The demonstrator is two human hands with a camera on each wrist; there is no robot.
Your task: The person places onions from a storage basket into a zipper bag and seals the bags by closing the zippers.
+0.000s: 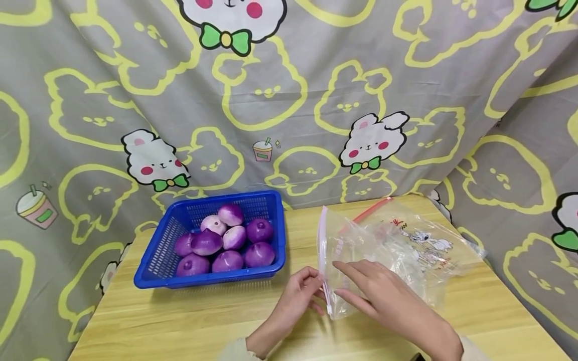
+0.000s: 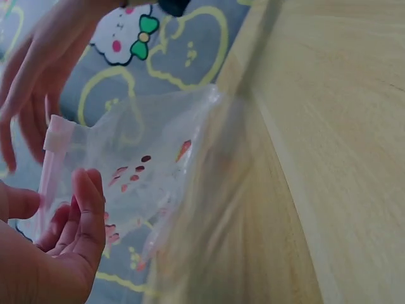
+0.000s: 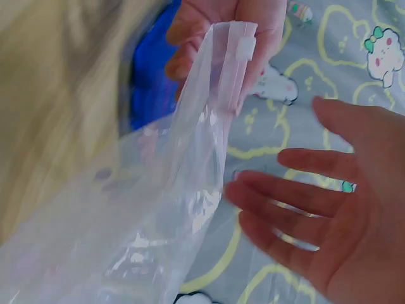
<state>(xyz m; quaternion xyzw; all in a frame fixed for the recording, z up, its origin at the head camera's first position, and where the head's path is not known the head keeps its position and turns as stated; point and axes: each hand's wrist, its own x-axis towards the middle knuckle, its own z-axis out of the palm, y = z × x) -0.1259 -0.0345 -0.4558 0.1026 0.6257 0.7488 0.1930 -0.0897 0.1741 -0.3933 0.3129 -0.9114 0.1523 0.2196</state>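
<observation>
Both hands sit closest in the head view: left hand [image 1: 298,293] pinches the zip edge of the plastic bag [image 1: 397,250] on the worktop [image 1: 180,321], right hand [image 1: 384,298] flat-fingered on it, holding nothing. Onions [image 1: 226,240] wait in the blue basket [image 1: 153,260]. Left wrist view: fingers [image 2: 88,202] curled at the strip. Right wrist view: palm [image 3: 342,215] spread, off the film. One thin pinch could slip and the mouth flop shut.

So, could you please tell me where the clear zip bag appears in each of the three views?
Head: the clear zip bag lies right of centre on the wooden table, beside the blue basket.
Left wrist: it fills the left-centre, its zip strip by the left hand.
Right wrist: it runs from top centre to the lower left.
Shared landmark: the white slider tab at the end of the bag's zip.
</observation>
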